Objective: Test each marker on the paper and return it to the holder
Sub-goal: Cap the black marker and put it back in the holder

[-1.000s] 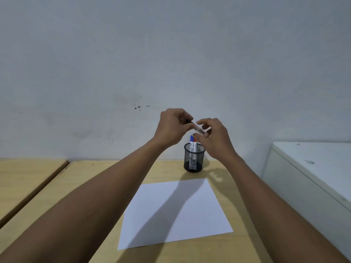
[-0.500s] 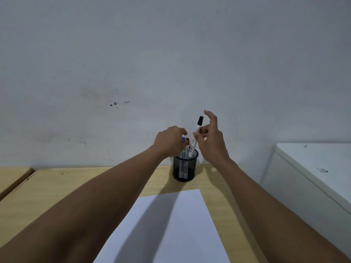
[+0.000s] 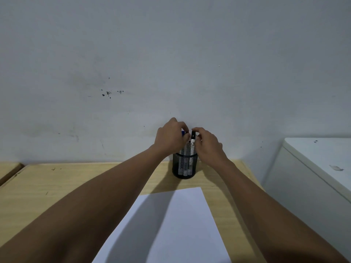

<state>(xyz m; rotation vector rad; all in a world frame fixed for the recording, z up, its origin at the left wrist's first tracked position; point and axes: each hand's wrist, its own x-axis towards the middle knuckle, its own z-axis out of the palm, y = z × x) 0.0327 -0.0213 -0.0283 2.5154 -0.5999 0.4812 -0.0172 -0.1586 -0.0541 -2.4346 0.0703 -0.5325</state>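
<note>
A black mesh holder (image 3: 185,168) stands on the wooden table by the wall, with several white-bodied markers upright inside. My right hand (image 3: 209,146) pinches the black-capped marker (image 3: 193,142), whose lower end sits in the holder. My left hand (image 3: 169,139) is closed around the top of the blue-capped marker (image 3: 183,133), which also stands in the holder; only a bit of its cap shows. A blank white sheet of paper (image 3: 180,224) lies in front of the holder, between my forearms.
The wooden table (image 3: 57,186) runs up to a pale wall. A white cabinet (image 3: 313,160) stands close on the right, slightly higher than the table. A second wooden surface (image 3: 7,169) begins at the far left across a gap.
My right hand has brought the black-capped marker from in front of me down into the holder. My left hand has moved onto the blue-capped marker. The view has shifted closer.
</note>
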